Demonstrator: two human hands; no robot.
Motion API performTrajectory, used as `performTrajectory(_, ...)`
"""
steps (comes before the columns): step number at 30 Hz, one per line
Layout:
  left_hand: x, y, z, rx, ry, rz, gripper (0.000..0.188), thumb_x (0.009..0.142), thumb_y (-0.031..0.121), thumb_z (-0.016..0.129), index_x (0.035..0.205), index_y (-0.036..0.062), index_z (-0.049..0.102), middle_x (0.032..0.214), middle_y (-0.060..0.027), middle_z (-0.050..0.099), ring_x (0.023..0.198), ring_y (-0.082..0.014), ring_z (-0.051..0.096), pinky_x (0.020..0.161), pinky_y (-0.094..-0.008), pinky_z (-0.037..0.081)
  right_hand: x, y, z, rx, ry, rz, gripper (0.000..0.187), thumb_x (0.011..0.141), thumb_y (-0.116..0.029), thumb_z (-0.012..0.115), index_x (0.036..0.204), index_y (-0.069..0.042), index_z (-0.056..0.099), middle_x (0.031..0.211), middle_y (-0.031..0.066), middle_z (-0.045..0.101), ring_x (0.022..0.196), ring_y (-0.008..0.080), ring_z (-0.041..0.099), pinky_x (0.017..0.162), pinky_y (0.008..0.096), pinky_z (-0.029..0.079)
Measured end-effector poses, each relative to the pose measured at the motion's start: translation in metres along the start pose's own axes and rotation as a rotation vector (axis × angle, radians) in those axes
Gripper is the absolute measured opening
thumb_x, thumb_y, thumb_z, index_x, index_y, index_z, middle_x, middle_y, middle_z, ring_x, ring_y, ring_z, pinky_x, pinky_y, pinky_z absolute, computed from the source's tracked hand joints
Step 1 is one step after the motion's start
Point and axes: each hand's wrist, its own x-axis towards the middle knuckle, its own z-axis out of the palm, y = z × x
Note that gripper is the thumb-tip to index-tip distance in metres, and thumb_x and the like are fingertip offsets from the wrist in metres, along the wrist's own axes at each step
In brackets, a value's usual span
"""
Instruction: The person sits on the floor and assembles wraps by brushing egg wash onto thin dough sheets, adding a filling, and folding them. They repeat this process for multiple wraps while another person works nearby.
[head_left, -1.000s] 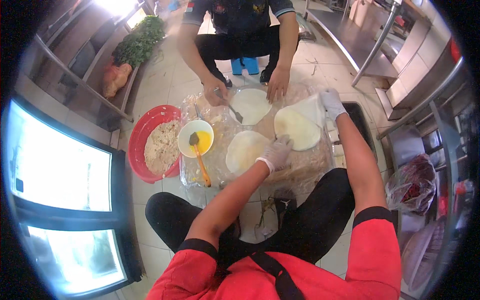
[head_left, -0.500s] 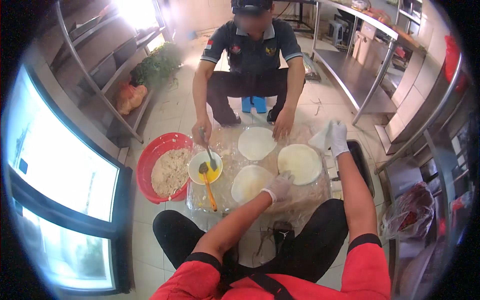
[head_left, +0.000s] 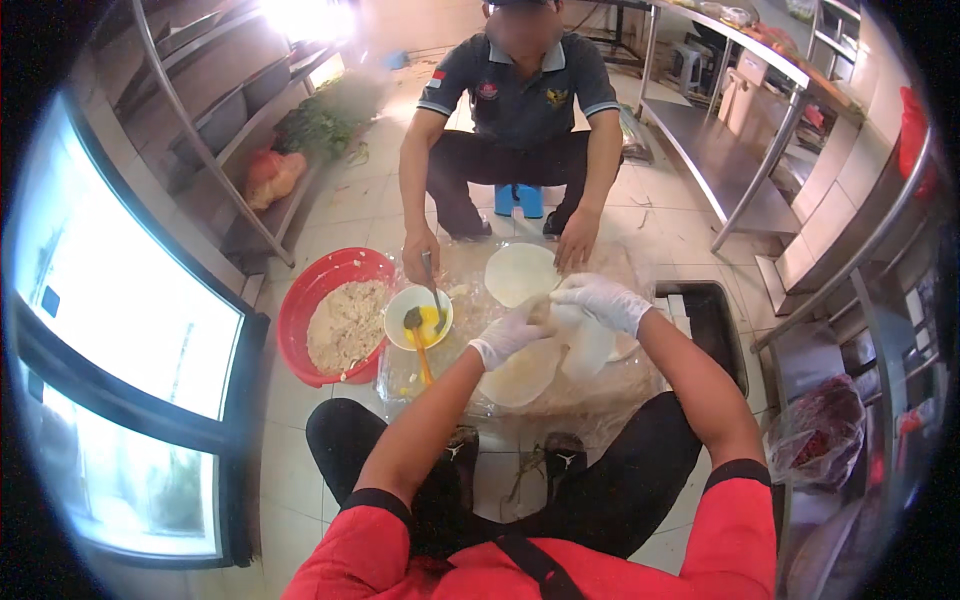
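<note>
A thin, pale, floppy dough sheet [head_left: 588, 348] hangs from my gloved hands above the plastic-covered work surface [head_left: 470, 262]. My right hand [head_left: 607, 302] pinches its upper edge. My left hand [head_left: 508, 335] is closed at the same edge, its fingertips close to the right ones and a little blurred. Below lies a round flat dough disc [head_left: 515, 382]; a second disc [head_left: 622, 346] is mostly hidden behind the sheet and my right hand. Farther off lies another dough disc [head_left: 520, 272], beside a co-worker's hand [head_left: 577, 243].
Left of the hands, a white bowl [head_left: 398, 300] holds yellow liquid and an orange-handled brush [head_left: 420, 358]; the co-worker holds another brush [head_left: 434, 290] in it. A red basin [head_left: 292, 325] contains a crumbly pale mixture. At the right stands a black tray [head_left: 735, 350].
My right hand has come left from the far right with the white sheet. My left hand has lifted off the right-hand disc and moved left to meet it. The co-worker's head has risen.
</note>
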Motion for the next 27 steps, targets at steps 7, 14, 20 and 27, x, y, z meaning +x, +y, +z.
performTrajectory(7, -0.017, -0.002, -0.040, 0.061, -0.152, -0.081, 0.035, 0.089, 0.025, 0.068, 0.115, 0.0017, 0.069, 0.107, -0.0065, 0.069, 0.101, -0.0127, 0.060, 0.092, -0.0303, 0.047, 0.005, -0.021, 0.036, -0.248, -0.247, -0.206, 0.044, 0.082, -0.027, 0.079, 0.113, 0.000, 0.063, 0.106, 0.0079, 0.067, 0.094, 0.0147, 0.059, 0.083, 0.0288, 0.048)
performTrajectory(14, -0.030, 0.036, -0.081, 0.372, -0.177, 0.013, 0.041, 0.090, 0.030, 0.067, 0.116, -0.0009, 0.068, 0.097, -0.0069, 0.070, 0.088, -0.0128, 0.061, 0.081, -0.0284, 0.048, 0.029, 0.008, 0.039, -0.514, -0.120, -0.399, 0.044, 0.075, -0.029, 0.079, 0.106, -0.002, 0.064, 0.098, 0.0160, 0.069, 0.092, 0.0244, 0.067, 0.081, 0.0361, 0.052)
performTrajectory(20, -0.056, 0.086, -0.084, 0.685, -0.082, 0.020, 0.036, 0.087, 0.034, 0.064, 0.091, -0.0012, 0.068, 0.079, -0.0184, 0.066, 0.072, -0.0245, 0.063, 0.071, -0.0377, 0.049, 0.016, -0.007, 0.044, -0.642, -0.091, -0.387, 0.035, 0.081, -0.028, 0.069, 0.102, -0.001, 0.064, 0.094, 0.0218, 0.068, 0.090, 0.0331, 0.067, 0.079, 0.0409, 0.051)
performTrajectory(27, -0.066, 0.080, -0.100, 0.608, -0.127, 0.089, 0.034, 0.088, 0.032, 0.069, 0.098, -0.0002, 0.069, 0.079, -0.0097, 0.069, 0.072, -0.0134, 0.059, 0.069, -0.0332, 0.049, -0.003, -0.032, 0.050, -0.619, -0.059, -0.350, 0.036, 0.085, -0.031, 0.066, 0.101, 0.002, 0.064, 0.096, 0.0244, 0.067, 0.092, 0.0371, 0.066, 0.079, 0.0432, 0.051)
